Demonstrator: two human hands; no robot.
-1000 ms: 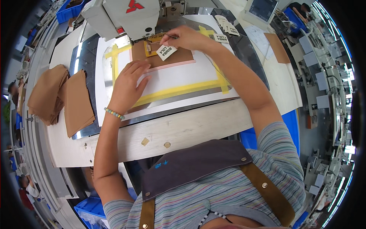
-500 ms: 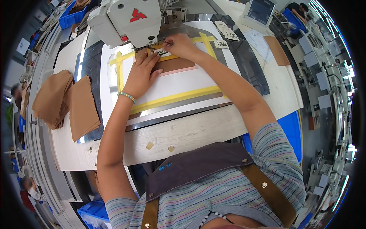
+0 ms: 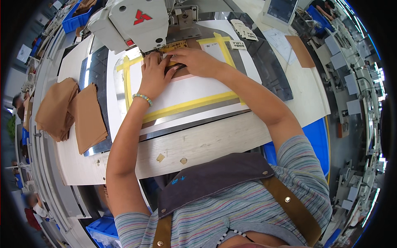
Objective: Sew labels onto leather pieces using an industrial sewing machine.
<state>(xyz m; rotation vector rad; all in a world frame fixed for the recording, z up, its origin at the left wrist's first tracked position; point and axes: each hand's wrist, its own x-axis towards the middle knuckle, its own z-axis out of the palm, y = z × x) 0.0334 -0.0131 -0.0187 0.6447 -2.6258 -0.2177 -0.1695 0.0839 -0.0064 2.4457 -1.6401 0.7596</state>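
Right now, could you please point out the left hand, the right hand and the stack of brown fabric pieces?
left hand [image 3: 154,76], head view, on the back of the hand.
right hand [image 3: 197,62], head view, on the back of the hand.
stack of brown fabric pieces [image 3: 89,118], head view, on the top piece's middle.

White sewing machine head [image 3: 132,20] with red emblem. Yellow tape frame [image 3: 186,105] on white template board [image 3: 194,89]. Tan-brown leather pieces [image 3: 89,118] stacked at left. Pale wooden table edge [image 3: 206,140]. Blue bins [image 3: 76,18]. Turquoise bead bracelet [image 3: 142,98]. Grey shirt [image 3: 248,206], thin multicoloured stripes; dark apron [image 3: 215,177], brown straps.
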